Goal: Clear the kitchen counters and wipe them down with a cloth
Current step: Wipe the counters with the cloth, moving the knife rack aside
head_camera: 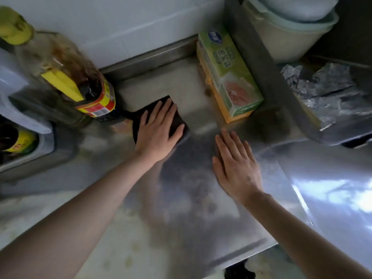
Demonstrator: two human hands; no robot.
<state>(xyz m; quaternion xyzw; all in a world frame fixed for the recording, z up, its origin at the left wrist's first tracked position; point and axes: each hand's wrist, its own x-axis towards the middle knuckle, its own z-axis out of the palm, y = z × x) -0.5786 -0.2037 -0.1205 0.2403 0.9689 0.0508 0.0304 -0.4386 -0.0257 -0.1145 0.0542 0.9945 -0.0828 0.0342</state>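
Observation:
A dark cloth (150,109) lies flat on the stainless steel counter (187,198), near the back wall. My left hand (159,131) presses down on it with straight, spread fingers. My right hand (235,166) rests flat on the bare metal to the right of the cloth, fingers straight, holding nothing. The counter around both hands looks smeared and stained.
A large oil bottle (66,77) with a yellow cap and handle stands just left of the cloth. A green and orange box (227,75) lies at the back right. Crumpled foil (326,91) and a pale pot (291,27) sit further right; a tray with a bottle (18,141) is at the left.

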